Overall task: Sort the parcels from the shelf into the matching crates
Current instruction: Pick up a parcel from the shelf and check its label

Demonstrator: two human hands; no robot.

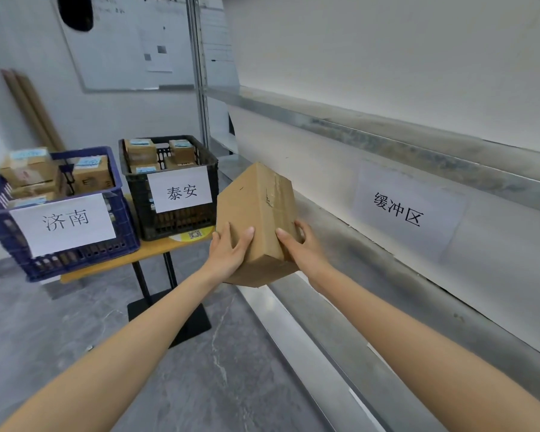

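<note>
A brown cardboard parcel [256, 210] with tape along its top is tilted in the air at the front edge of the metal shelf [371, 307]. My left hand [229, 249] grips its left side and my right hand [300, 249] grips its right side, fingers curled round the edges. To the left, a blue crate [75, 244] with a white paper label holds several boxed parcels. Beside it stands a black crate [181, 219], also labelled and holding several boxes.
Both crates stand on a small wooden table [156, 249] with a black pedestal base [172, 319] on a grey floor. The shelf's back wall carries a white paper sign [402, 210]. A shelf upright [200, 73] and a whiteboard [131, 45] stand behind the crates.
</note>
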